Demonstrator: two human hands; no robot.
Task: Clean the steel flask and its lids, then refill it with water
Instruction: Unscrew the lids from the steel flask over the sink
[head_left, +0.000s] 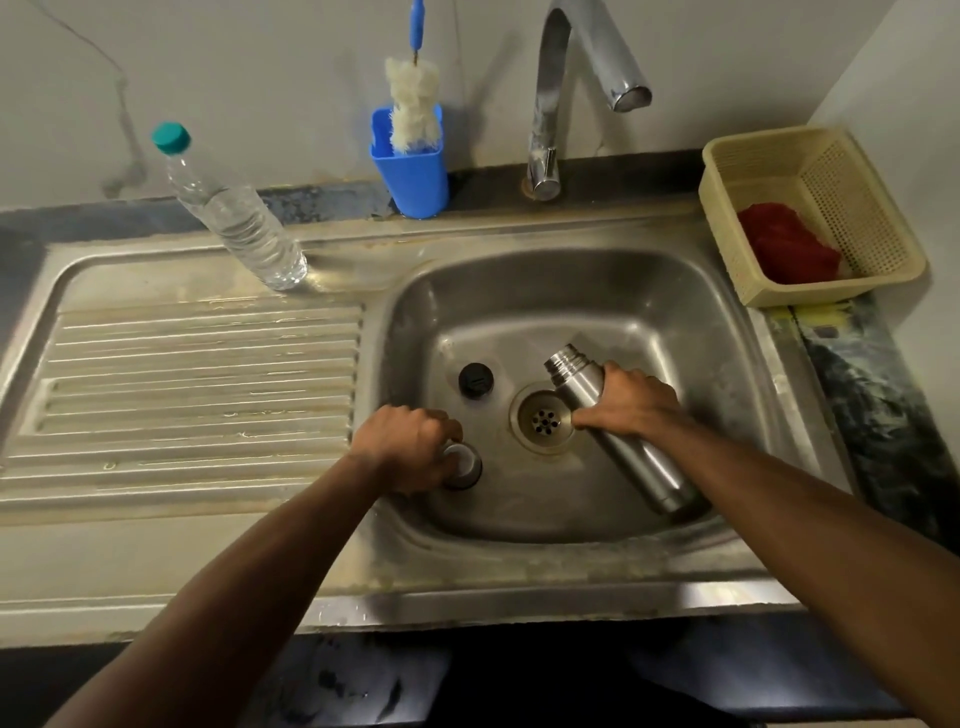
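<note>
The steel flask (618, 426) lies tilted in the sink (597, 291), its open threaded mouth toward the far left and its base near the front wall. I hold it with my right hand (631, 400), fingers wrapped around its upper body, just beside the drain (544, 420). My left hand (410, 447) is closed over the steel cup lid (462, 464), which stands on the sink floor near the front left. A little farther, the black inner stopper (475, 380) rests alone on the floor. I judge the step is the start of washing: the parts are apart and no water runs from the tap (587, 78). The next move probably needs the bottle brush (414, 109), which stands in the blue cup (413, 166) behind the sink, and an opened tap. I cannot see inside the flask, and my palm hides most of the cup lid. The water bottle (234, 213) waits on the drainboard.
</note>
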